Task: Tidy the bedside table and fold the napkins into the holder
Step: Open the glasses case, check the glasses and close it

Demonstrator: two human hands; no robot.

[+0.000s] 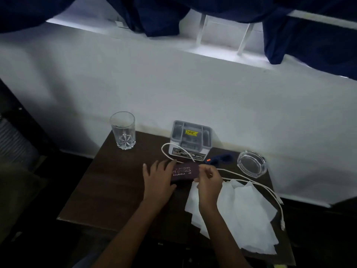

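Napkins (243,207), thin white paper squares, sprawl front-right on the wooden table (108,190); the oblong maroon case (185,172) lies left-right, left hand (158,180) spread on it, right hand (209,182) pinching its end.

One glass (123,130); one holder (190,140); one ashtray (251,164); one case (185,172).

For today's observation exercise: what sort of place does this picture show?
Probably a bedroom corner by a window: a small dark table stands against a white wall under dark blue curtains, holding a drinking glass and a glasses case.
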